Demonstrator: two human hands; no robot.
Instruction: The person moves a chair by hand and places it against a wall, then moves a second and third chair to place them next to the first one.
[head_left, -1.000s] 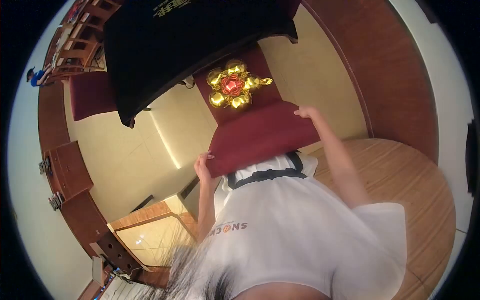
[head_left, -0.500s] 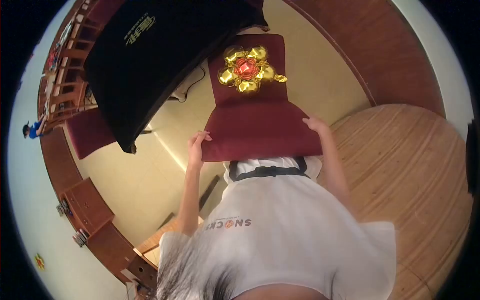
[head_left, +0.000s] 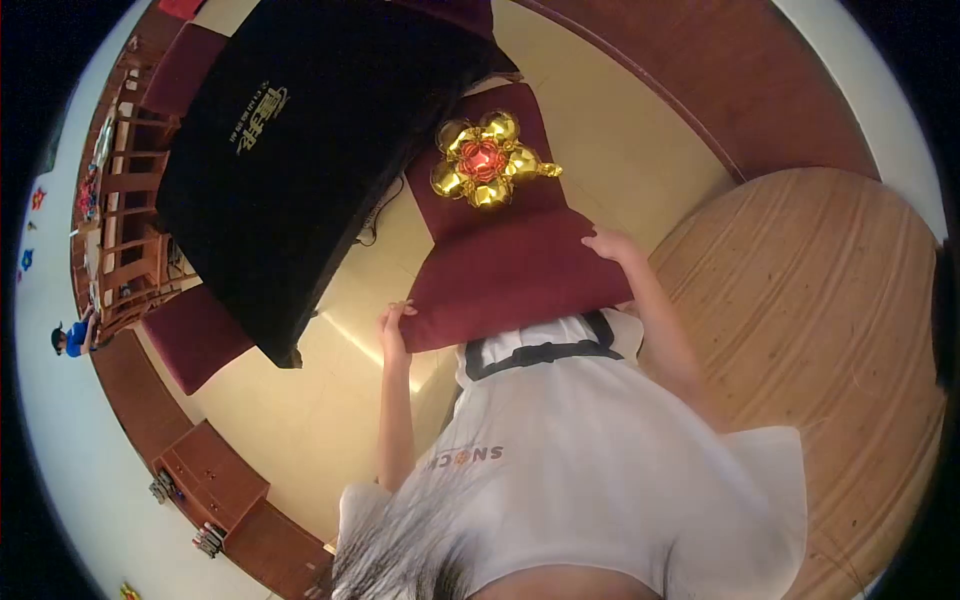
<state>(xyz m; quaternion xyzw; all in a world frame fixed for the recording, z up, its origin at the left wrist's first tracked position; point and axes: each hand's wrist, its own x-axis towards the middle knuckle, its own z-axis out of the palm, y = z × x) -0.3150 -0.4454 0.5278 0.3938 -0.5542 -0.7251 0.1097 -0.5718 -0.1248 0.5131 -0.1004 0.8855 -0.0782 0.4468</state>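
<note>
A chair with a dark red cover [head_left: 515,275] stands in front of my body. My left hand [head_left: 396,322] is closed round the left edge of its near part, fingers over the top. At the opposite edge, my right hand [head_left: 612,245] grips the cover's side, its thumb and fingers on the cloth. On the chair's far part lies a flower-shaped foil balloon [head_left: 483,160], gold petals around a red centre. Neither hand touches the balloon. The undersides of both grips are hidden.
A table under a black cloth [head_left: 260,190] stands just left of the chair. Another dark red chair [head_left: 197,340] is at its near corner. A round wooden tabletop [head_left: 800,350] fills the right side. A person in blue [head_left: 75,338] is far left, near wooden furniture.
The chair has turned slightly in view, its left near corner lower and its right side shifted left. Both hands keep their grip. The black table appears lower, as the camera view has shifted.
</note>
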